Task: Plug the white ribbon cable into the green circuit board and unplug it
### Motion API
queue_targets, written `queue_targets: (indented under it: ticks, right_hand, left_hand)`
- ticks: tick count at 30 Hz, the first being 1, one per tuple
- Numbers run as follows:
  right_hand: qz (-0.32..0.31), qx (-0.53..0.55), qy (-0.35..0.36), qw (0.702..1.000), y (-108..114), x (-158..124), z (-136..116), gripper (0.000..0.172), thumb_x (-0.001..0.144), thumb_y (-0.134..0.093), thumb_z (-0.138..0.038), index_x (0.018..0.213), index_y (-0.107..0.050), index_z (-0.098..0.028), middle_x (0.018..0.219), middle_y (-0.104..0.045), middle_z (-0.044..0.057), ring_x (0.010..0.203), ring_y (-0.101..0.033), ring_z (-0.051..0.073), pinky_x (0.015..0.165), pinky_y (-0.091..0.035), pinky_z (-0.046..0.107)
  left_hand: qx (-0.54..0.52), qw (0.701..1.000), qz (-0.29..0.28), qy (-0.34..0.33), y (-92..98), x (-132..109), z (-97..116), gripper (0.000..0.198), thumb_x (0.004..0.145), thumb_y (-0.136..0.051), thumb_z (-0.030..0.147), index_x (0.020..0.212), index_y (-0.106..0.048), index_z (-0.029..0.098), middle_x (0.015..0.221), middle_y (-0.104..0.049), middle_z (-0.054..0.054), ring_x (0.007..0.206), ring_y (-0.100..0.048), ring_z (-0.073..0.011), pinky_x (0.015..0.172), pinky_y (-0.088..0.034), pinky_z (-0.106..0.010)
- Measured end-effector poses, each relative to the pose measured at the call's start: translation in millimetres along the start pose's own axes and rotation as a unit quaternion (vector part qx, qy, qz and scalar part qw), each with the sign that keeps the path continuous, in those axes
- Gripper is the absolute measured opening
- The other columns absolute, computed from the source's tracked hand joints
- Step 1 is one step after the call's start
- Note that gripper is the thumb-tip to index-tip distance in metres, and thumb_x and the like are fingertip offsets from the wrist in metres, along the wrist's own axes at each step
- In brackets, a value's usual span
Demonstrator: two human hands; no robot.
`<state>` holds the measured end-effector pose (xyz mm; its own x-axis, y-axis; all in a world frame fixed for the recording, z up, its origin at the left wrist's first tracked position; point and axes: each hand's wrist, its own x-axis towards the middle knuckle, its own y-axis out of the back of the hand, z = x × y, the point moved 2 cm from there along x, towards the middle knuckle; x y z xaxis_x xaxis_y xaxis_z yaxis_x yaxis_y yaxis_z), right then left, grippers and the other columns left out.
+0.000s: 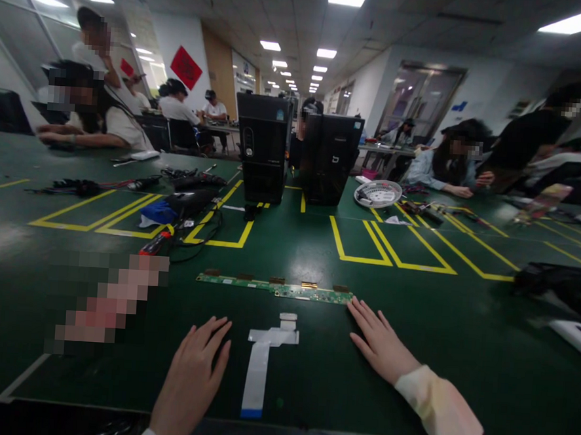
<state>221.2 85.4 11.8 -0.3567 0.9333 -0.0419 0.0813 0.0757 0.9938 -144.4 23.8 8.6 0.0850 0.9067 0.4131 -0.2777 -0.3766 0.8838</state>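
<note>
My left hand [193, 374] lies flat on the green table mat [410, 356], fingers stretched out, holding nothing. A white flat ribbon cable [261, 359] with a blue end lies just right of it. My right hand [380, 343] also rests flat and open, its fingertips close to the right end of a long narrow green circuit board [276, 287] that lies across the mat in front of me.
Two black computer towers [262, 147] [329, 157] stand behind the board. Cables, a red-handled tool [157, 243] and dark parts lie at the left, a round white dish [378, 193] at the right. Yellow tape boxes mark the mat. Several other people sit around.
</note>
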Motion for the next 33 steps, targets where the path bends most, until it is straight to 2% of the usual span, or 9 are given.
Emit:
queue_targets:
  ticks: [3,6,9,14,19,23,27,30,33]
  right_hand:
    - [-0.006,0.026,0.039,0.999,21.7,9.0,4.2,0.059,0.093,-0.036,-0.047,0.146,-0.028,-0.021,0.150,-0.027,0.009,0.138,-0.023,0.025,0.109,-0.027,0.053]
    - [0.037,0.049,0.112,0.992,44.5,24.2,0.4,0.050,0.094,-0.037,-0.042,0.139,-0.040,-0.022,0.144,-0.038,0.010,0.133,-0.034,0.025,0.109,-0.029,0.052]
    - [0.085,0.084,0.189,0.975,55.4,44.0,-8.7,0.040,0.095,-0.036,-0.034,0.130,-0.050,-0.019,0.135,-0.048,0.010,0.125,-0.045,0.021,0.106,-0.037,0.044]
    - [0.162,0.104,0.227,0.955,37.6,68.6,-22.0,0.033,0.093,-0.035,-0.022,0.118,-0.057,-0.017,0.124,-0.054,0.012,0.116,-0.050,0.021,0.098,-0.044,0.043]
    - [0.137,0.080,0.222,0.962,16.0,64.3,-29.2,0.033,0.091,-0.040,-0.021,0.120,-0.056,-0.019,0.129,-0.050,0.012,0.121,-0.045,0.023,0.100,-0.041,0.047]
    - [0.123,0.069,0.218,0.966,10.6,58.0,-30.3,0.038,0.090,-0.043,-0.024,0.128,-0.051,-0.019,0.133,-0.045,0.012,0.125,-0.041,0.024,0.103,-0.037,0.047]
    - [0.125,0.061,0.220,0.966,4.5,59.5,-28.1,0.041,0.091,-0.043,-0.025,0.131,-0.049,-0.020,0.136,-0.043,0.012,0.128,-0.037,0.024,0.107,-0.033,0.048]
    - [0.118,0.064,0.223,0.966,2.1,61.0,-26.4,0.041,0.092,-0.042,-0.027,0.131,-0.049,-0.019,0.137,-0.043,0.011,0.129,-0.036,0.024,0.108,-0.032,0.047]
    - [0.110,0.065,0.220,0.967,3.5,60.8,-25.9,0.041,0.092,-0.042,-0.027,0.132,-0.048,-0.019,0.138,-0.043,0.011,0.129,-0.036,0.023,0.108,-0.032,0.047]
  left_hand:
    - [0.002,1.000,0.000,0.002,0.0,-0.1,-0.7,0.040,0.090,-0.042,0.037,0.122,-0.058,0.020,0.126,-0.060,-0.009,0.119,-0.053,-0.0256,0.107,-0.035,-0.049]
    - [0.009,1.000,-0.004,0.003,-0.8,0.1,-1.3,0.039,0.091,-0.041,0.036,0.122,-0.058,0.020,0.126,-0.060,-0.009,0.120,-0.053,-0.0251,0.107,-0.035,-0.049]
    - [0.016,1.000,-0.014,0.002,-1.0,0.5,-1.1,0.040,0.091,-0.041,0.036,0.123,-0.057,0.020,0.127,-0.060,-0.009,0.121,-0.052,-0.0245,0.107,-0.034,-0.049]
    - [0.020,0.999,-0.026,0.008,0.7,0.3,-1.4,0.040,0.092,-0.040,0.036,0.123,-0.056,0.019,0.128,-0.059,-0.010,0.122,-0.051,-0.0253,0.107,-0.035,-0.050]
    - [0.015,0.999,-0.032,-0.004,0.2,2.6,4.3,0.039,0.091,-0.041,0.035,0.124,-0.057,0.020,0.130,-0.058,-0.010,0.124,-0.050,-0.0266,0.106,-0.035,-0.052]
    - [-0.019,0.996,-0.067,-0.063,2.0,13.4,32.5,0.039,0.092,-0.042,0.035,0.128,-0.052,0.025,0.135,-0.054,-0.007,0.128,-0.046,-0.0259,0.104,-0.039,-0.052]
    - [-0.051,0.979,-0.125,-0.149,2.4,27.0,70.3,0.041,0.093,-0.041,0.031,0.134,-0.046,0.027,0.139,-0.051,-0.003,0.130,-0.043,-0.0222,0.106,-0.040,-0.045]
    - [-0.047,0.972,-0.156,-0.170,-3.6,33.4,87.3,0.042,0.092,-0.043,0.030,0.133,-0.047,0.024,0.137,-0.053,-0.005,0.126,-0.048,-0.0242,0.104,-0.042,-0.047]
    - [-0.050,0.969,-0.163,-0.176,-11.8,37.7,96.0,0.044,0.090,-0.047,0.032,0.133,-0.046,0.021,0.138,-0.052,-0.008,0.126,-0.048,-0.0260,0.104,-0.041,-0.049]
